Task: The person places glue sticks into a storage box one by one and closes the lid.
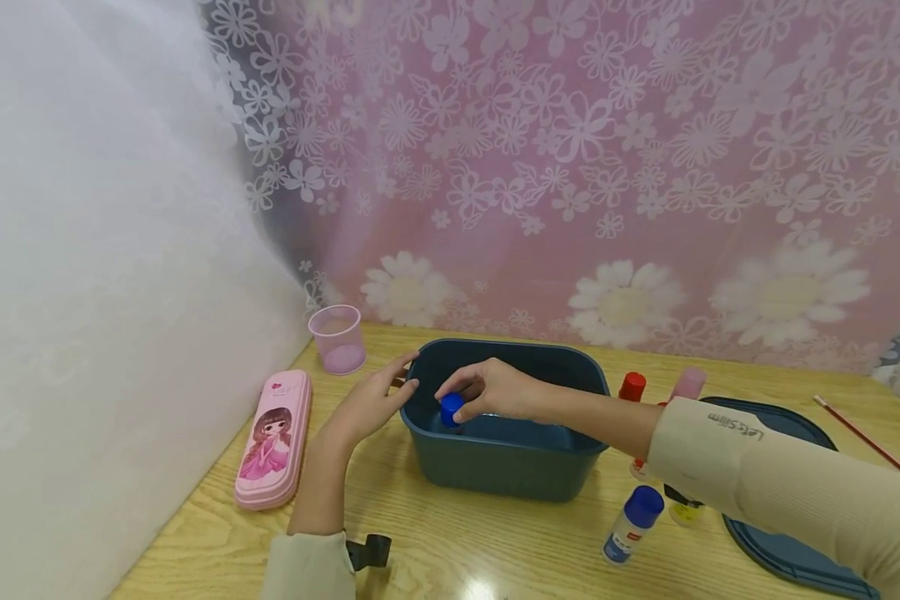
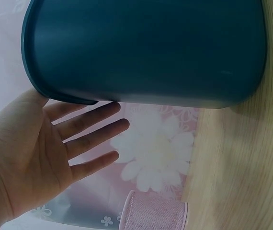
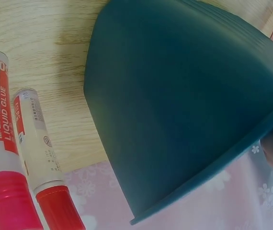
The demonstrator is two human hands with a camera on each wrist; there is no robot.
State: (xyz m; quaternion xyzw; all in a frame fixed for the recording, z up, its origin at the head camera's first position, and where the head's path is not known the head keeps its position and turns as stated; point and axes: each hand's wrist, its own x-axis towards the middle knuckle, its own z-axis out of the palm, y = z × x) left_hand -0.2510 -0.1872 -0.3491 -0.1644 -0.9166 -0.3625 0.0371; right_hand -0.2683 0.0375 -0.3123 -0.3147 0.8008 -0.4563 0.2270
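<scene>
Pencil case (image 1: 273,440) at lower left of the head view, pink cup (image 1: 340,346) just beyond. Left hand (image 1: 366,406) at the left rim of the teal bin (image 1: 495,471), fingers straight and spread. At centre, inside the bin's left end, right hand (image 1: 498,390), fingers pinching a blue cap (image 1: 451,410). Lower right, glue bottle (image 1: 630,527) on the tabletop (image 1: 435,550).

On the table (image 1: 420,554) before me, the tub (image 1: 495,473) stands with a capped item (image 1: 451,408) in its left end. Left of it lies the pencil case (image 1: 276,437), a cup (image 1: 341,350) farther back; right of it come bottles (image 3: 1,115), then the lid (image 1: 783,537), then a slim stick (image 1: 862,435), cloth (image 1: 532,167) hanging behind
</scene>
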